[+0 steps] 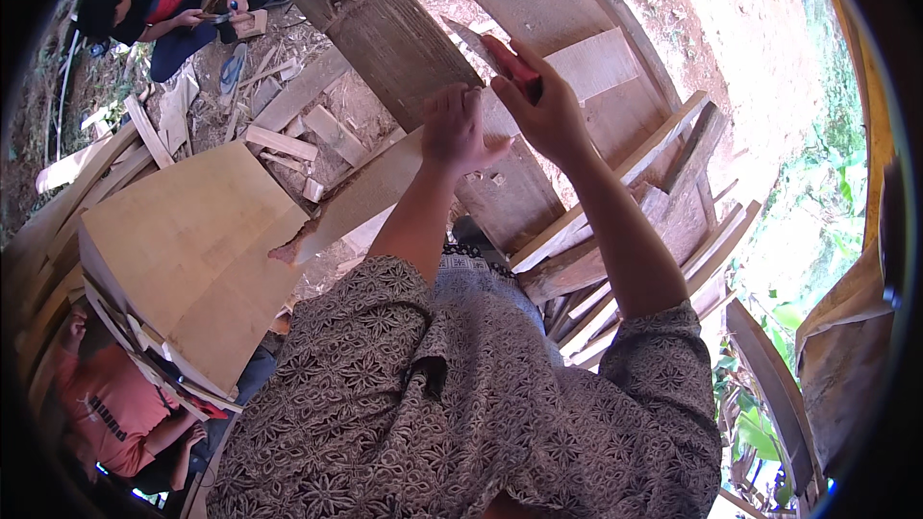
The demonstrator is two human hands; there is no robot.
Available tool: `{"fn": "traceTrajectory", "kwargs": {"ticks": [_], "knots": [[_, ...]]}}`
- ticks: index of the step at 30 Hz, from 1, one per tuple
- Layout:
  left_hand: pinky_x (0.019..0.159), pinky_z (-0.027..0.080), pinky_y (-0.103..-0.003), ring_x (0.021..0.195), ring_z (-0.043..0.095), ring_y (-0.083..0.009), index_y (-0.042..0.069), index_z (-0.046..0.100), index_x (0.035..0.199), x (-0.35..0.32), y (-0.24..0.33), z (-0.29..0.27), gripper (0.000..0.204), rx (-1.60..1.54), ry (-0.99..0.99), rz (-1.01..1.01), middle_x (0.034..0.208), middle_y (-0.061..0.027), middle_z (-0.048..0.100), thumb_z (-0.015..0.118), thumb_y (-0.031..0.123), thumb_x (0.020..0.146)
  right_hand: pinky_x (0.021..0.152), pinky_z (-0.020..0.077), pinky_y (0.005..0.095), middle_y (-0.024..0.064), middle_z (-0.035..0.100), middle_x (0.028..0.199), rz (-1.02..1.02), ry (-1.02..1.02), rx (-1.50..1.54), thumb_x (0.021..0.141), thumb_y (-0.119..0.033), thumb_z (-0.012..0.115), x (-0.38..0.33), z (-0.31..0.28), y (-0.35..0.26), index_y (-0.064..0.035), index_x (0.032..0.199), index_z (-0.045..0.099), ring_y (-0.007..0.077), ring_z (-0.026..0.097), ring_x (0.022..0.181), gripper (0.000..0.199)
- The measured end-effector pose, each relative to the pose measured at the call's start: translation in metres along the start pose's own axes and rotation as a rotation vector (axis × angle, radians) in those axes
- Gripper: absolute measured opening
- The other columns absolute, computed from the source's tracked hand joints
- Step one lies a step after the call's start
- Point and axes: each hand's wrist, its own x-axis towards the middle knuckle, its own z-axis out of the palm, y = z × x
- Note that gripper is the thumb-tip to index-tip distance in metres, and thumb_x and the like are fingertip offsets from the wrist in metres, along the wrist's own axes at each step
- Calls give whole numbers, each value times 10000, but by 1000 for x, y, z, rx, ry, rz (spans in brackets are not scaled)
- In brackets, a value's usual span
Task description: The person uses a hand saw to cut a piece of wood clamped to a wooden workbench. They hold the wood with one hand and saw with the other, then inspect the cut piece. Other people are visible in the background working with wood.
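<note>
A long pale plank (370, 194) lies slantwise in front of me, across a wide brown board (519, 194). My left hand (456, 130) is closed over the plank, its fingers curled at the far edge and its thumb stretched to the right. Just right of it, my right hand (550, 108) grips the red handle of a handsaw (514, 65). Its thin metal blade points away and to the left, near the plank's far edge. Whether the teeth touch the wood I cannot tell. Small wood chips (488, 177) lie on the brown board close to my left hand.
Beyond my hands is a dark weathered board (385, 29). A large plywood sheet (192, 231) stands at the left, with offcuts (312, 139) on the ground. Long timbers (625, 183) lean at the right. One person (159, 0) crouches far left; another (115, 413) is near left.
</note>
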Motion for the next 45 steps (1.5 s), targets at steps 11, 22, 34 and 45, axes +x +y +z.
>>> {"fn": "traceTrajectory", "kwargs": {"ticks": [11, 22, 34, 45], "knots": [[976, 438, -508, 1128, 563, -340, 79, 494, 1257, 5, -2, -8, 843, -144, -62, -113, 1198, -151, 553, 873, 512, 641, 885, 543, 319, 117, 780, 1056, 72, 9, -88, 985, -257, 701, 7, -53, -86, 6, 1313, 668, 144, 722, 971, 421], [933, 472, -518, 1061, 597, -353, 67, 510, 1254, 3, 0, -4, 845, -137, -43, -83, 1138, -146, 580, 889, 492, 629, 967, 527, 309, 111, 767, 1168, 255, 145, -11, 968, -76, 706, -124, -64, -77, -57, 1366, 651, 148, 697, 1113, 402], [927, 471, -507, 1076, 578, -337, 70, 512, 1169, 28, -23, -5, 811, -35, -7, 169, 1123, -140, 554, 895, 483, 586, 935, 545, 340, 125, 762, 1172, 123, 78, -63, 967, -19, 660, -164, -90, -80, -94, 1420, 598, 200, 726, 1107, 464], [884, 485, -532, 1038, 575, -381, 73, 521, 1132, 32, -29, -6, 742, -124, 67, 17, 1093, -159, 557, 915, 423, 610, 839, 569, 362, 172, 763, 1065, 33, 61, -54, 959, -45, 662, -123, -68, -92, -93, 1412, 608, 238, 761, 953, 458]]}}
